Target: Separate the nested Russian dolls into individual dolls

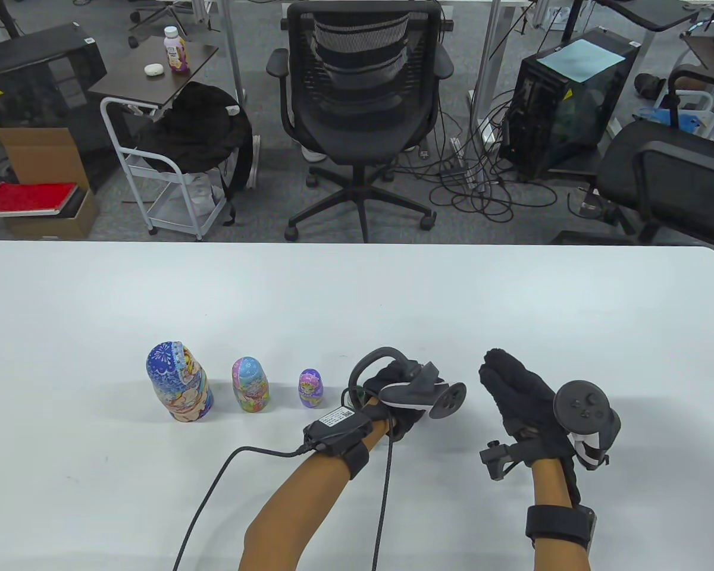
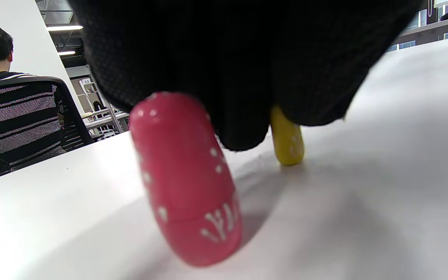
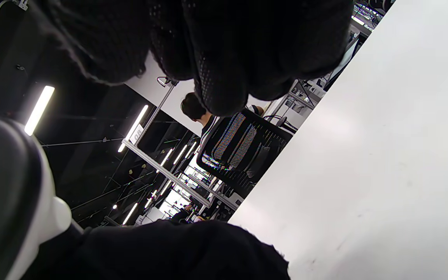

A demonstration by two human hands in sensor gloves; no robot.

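The gloved left hand [image 1: 401, 395] is holding the small red wooden doll [image 2: 187, 179] and tiny yellow doll [image 2: 287, 140]; I think they need standing apart next. The right hand [image 1: 520, 398] is open and holding nothing.

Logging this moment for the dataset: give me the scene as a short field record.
dolls standing in row: large blue doll, medium doll, small purple doll
under left hand: red doll, upright; small yellow doll beyond it
left hand contact: fingers over both, grip unclear
right hand: empty, beside left hand
surface: white table
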